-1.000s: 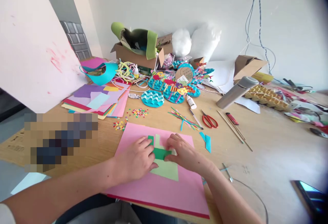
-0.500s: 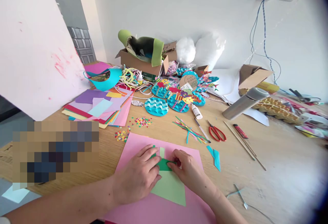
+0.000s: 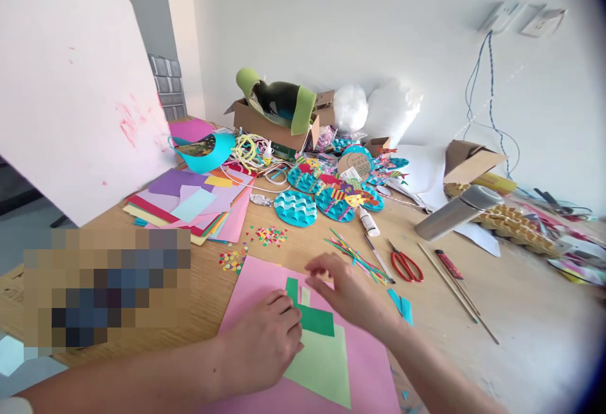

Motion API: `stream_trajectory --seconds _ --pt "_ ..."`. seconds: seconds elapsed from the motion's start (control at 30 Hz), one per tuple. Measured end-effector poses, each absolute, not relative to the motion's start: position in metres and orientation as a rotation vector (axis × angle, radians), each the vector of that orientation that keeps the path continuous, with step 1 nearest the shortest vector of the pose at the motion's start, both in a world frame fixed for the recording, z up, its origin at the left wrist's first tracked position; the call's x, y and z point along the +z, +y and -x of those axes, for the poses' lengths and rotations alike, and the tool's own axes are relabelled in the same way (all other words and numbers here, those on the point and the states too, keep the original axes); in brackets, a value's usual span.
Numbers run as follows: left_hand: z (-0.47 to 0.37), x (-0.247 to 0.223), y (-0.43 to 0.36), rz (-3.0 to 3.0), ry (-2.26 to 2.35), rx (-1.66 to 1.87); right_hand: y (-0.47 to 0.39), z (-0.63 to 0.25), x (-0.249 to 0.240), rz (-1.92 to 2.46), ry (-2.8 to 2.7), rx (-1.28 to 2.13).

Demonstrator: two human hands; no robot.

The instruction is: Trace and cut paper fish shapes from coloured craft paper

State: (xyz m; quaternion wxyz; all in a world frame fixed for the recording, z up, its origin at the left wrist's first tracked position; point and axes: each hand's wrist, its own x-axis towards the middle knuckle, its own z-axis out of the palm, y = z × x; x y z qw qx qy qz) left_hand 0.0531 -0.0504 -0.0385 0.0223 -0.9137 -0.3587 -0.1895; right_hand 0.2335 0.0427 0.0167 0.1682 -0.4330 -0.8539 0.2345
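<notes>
A pink paper sheet (image 3: 254, 276) lies in front of me with a light green paper piece (image 3: 324, 363) on it. Across the top of that piece runs a dark green paper strip (image 3: 318, 320), and an upright dark green strip (image 3: 292, 288) rises at its left end. Beside this is a small pale green strip (image 3: 305, 296). My left hand (image 3: 262, 341) rests on the papers, its bent fingers over the left end of the green strip; its thumb is mostly hidden. Above the sheet's upper right part, my right hand (image 3: 353, 291) holds nothing, its thumb and fingers apart.
Confetti (image 3: 267, 235), thin paper strips (image 3: 357, 255), a glue bottle (image 3: 369, 221) and red-handled scissors (image 3: 406, 262) lie beyond the sheet. Coloured papers (image 3: 163, 182) are stacked at left. A steel flask (image 3: 457, 212) lies right, near sticks (image 3: 447, 281) and a red cutter (image 3: 449, 264).
My right hand has let go of the dark green strip and lifted up and away, uncovering it. My left hand's fingers have curled in and shifted slightly down. The view has tilted.
</notes>
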Motion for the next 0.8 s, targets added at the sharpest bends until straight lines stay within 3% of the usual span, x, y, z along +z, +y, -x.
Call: stream_trajectory --seconds 0.17,0.3,0.57,0.8 --pt "-0.052 -0.04 -0.047 2.867 -1.122 -0.528 0.148 -0.141 0.043 1.317 -2.711 0.533" --pt "-0.052 -0.045 -0.043 2.875 -1.081 -0.528 0.21 -0.079 0.035 1.429 -2.759 0.419" --pt "-0.057 -0.068 -0.038 2.854 -1.072 -0.555 0.242 -0.046 0.01 1.515 -2.913 0.362" --pt "-0.054 -0.058 -0.039 2.9 -1.082 -0.561 0.248 -0.044 0.008 1.493 -2.92 0.409"
